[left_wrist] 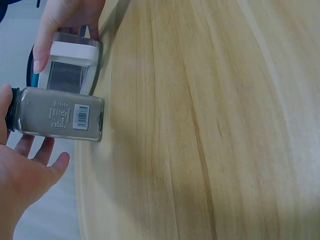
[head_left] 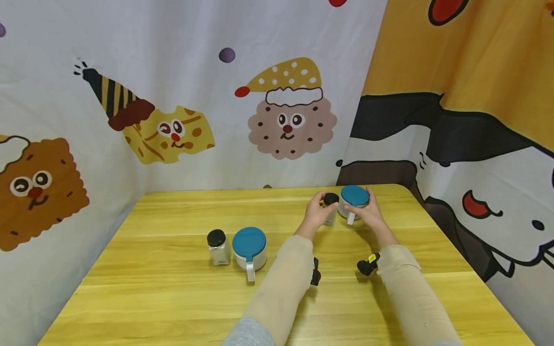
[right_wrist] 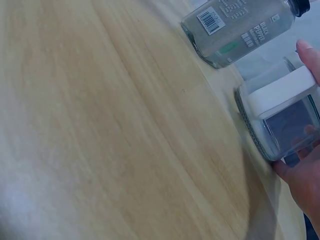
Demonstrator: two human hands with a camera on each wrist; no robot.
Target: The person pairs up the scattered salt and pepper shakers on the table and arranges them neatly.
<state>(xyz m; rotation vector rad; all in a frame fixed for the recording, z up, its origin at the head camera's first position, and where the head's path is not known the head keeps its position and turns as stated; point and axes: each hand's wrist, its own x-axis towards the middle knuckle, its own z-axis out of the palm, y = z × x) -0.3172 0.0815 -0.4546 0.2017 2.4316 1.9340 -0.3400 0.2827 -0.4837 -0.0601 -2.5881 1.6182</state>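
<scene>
Near the back right of the table, my left hand (head_left: 315, 215) grips a black-capped glass spice jar (left_wrist: 60, 114) at its upper part. Its label, with "BLACK PEPPER" legible, faces the right wrist view. Just right of it, my right hand (head_left: 372, 214) holds a clear jar with a blue lid (head_left: 355, 195) and a white handle (right_wrist: 282, 92), thumb and fingers around its sides. Both jars stand upright, side by side with a narrow gap in the head view. The left fingertips (left_wrist: 59, 164) show below the spice jar in the left wrist view.
A second black-capped spice jar (head_left: 219, 247) and a second blue-lidded jar (head_left: 249, 245) stand together at centre left on the wooden table (head_left: 164, 298). A cartoon-printed curtain (head_left: 186, 43) hangs behind the table's back edge. Black wrist devices (head_left: 368, 265) show at both forearms.
</scene>
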